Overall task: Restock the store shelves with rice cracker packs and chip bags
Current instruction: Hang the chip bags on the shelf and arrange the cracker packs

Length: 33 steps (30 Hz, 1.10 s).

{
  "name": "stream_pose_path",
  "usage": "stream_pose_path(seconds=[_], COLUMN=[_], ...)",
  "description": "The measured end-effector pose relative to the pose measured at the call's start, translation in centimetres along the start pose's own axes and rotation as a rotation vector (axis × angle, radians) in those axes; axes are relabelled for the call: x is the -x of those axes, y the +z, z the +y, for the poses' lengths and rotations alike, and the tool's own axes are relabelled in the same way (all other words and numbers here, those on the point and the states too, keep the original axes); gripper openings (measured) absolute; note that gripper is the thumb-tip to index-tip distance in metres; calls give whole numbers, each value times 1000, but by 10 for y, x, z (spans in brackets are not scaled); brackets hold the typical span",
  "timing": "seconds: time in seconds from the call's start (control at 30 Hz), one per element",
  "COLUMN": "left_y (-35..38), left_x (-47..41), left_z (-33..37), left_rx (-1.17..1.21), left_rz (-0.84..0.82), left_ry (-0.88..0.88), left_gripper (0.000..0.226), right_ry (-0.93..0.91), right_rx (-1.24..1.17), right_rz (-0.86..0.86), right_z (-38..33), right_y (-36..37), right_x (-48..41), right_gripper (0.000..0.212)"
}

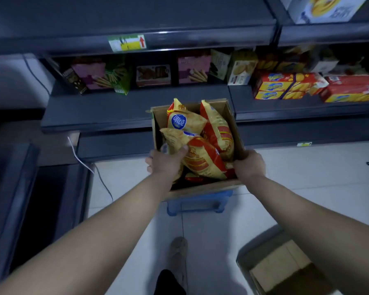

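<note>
Left hand (pixel 165 162) grips a yellow-red plastic snack bag (pixel 202 160), apparently to lift it; right hand (pixel 250 165) clasps the brown cardboard box (pixel 235 128) at four o'clock, likely steadying it.

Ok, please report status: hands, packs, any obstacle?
Left hand grips a yellow-red pack inside cardboard box. Right hand holds box's right edge. Box on blue stool, before shelf; no obstacle seen.

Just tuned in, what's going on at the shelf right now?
A person stands at the store shelf with a cardboard box of yellow and red snack bags set on a blue stool. The left hand grips the nearest snack bag in the box, while the right hand holds the box's right rim. The bag is not yet out of the box.
</note>
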<state>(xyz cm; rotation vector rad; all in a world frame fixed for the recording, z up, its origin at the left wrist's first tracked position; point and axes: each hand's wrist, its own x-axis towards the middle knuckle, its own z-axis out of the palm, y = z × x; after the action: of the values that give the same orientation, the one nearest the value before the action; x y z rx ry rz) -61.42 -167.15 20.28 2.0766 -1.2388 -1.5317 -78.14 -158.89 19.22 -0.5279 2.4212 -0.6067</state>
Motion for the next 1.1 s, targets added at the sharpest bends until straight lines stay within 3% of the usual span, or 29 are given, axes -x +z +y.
stream_pose_path(seconds=[0.07, 0.13, 0.2, 0.3, 0.43, 0.5, 0.7, 0.83, 1.0, 1.1], left_y=[2, 5, 12, 22, 5, -15, -91, -125, -141, -146], left_x=[6, 15, 25, 23, 8, -3, -23, -35, -45, -45], left_z=[11, 23, 35, 49, 68, 74, 107, 119, 117, 113], left_rx=[3, 76, 98, 80, -51, -165, -400, -450, -422, -372], left_rz=[0, -146, -285, -348, -332, -333, -265, -161, -125, -91], left_ry=[45, 19, -60, -220, -221, -155, 121, 184, 243, 259], left_gripper=[94, 107, 114, 107, 64, 53, 56, 60, 47, 46], right_ry=[-83, -134, -148, -134, -90, -80, -65, -25, 31, -9], right_rx=[-48, -49, -46, -48, -78, -72, -25, -12, -26, 123], right_rz=[-54, -91, -110, -116, -125, -139, -254, -369, -403, -326], right_z=[-18, -35, -46, -56, -71, -83, -129, -150, -154, -153], right_y=[-6, -12, -18, -27, -35, -35, -18, 7, 39, 51], right_x=[6, 12, 16, 13, 5, 1, -6, -15, -34, -37], right_gripper=[29, 32, 38, 41, 39, 35, 39, 59, 72, 57])
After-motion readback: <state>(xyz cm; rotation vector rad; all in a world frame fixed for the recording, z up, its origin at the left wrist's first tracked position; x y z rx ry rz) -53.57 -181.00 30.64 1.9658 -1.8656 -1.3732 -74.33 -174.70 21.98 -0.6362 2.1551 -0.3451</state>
